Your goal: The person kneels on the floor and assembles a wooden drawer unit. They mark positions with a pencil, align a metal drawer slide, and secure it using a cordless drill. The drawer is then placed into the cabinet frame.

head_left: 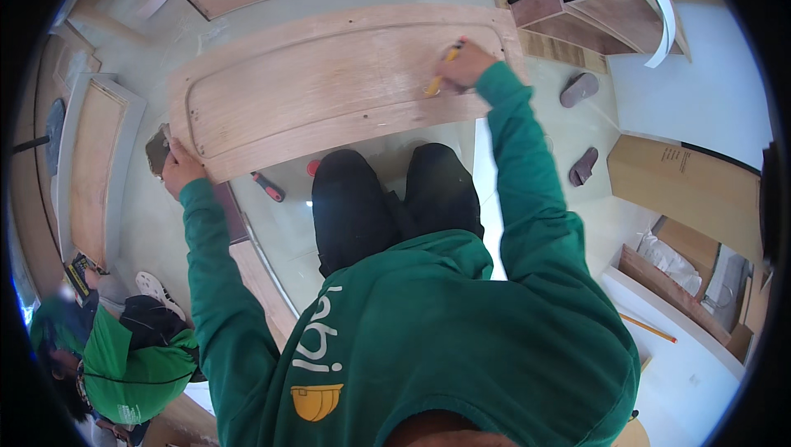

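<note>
Pale wooden panel point(329, 76) sits upper-center in the frame. Right hand point(466, 65) is wrapped round a blurry yellow tool point(433, 85) over it; left hand point(181, 168) is curled at its lower-left corner, can't tell on what.

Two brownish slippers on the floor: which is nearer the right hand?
The upper slipper in the picture, level with the panel; the other slipper lies lower, beside the cardboard, farther from the right hand.
</note>
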The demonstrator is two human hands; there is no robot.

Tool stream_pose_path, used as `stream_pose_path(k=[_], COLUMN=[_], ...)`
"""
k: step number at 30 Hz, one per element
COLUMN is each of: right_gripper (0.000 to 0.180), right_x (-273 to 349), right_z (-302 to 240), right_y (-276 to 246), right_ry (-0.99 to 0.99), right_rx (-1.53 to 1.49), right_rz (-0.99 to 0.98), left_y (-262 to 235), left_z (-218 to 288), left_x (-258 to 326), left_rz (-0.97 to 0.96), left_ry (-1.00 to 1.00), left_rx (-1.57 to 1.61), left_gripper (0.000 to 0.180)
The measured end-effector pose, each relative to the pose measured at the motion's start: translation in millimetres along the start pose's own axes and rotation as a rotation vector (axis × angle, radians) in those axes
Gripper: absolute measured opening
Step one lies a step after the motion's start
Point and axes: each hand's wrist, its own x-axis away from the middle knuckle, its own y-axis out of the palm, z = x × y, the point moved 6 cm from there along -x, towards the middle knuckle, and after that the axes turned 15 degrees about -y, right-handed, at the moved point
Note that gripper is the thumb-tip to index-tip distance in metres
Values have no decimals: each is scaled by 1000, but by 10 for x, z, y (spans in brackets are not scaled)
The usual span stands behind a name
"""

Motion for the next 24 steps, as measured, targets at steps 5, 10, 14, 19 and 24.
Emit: stream_pose_path(k=[5,10,14,19,24], right_gripper=[35,35,26,24,26], right_x=[386,435,343,244,214], right_z=[932,903,656,542,398], right_y=[-803,-824,-604,-388,-360], right_ry=[293,184,26,85,216], right_rx=[423,545,565,596,596], right_rz=[104,389,593,784,847], left_y=[36,10,16,50,74], left_z=[7,-1,-4,-14,-20], left_x=[-24,-30,-26,-87,-76], left_rz=[12,-10,-44,-38,-63], left_ry=[31,68,82,72,72], left_rx=[-19,1,33,29,48], left_gripper=[56,55,54,54,54])
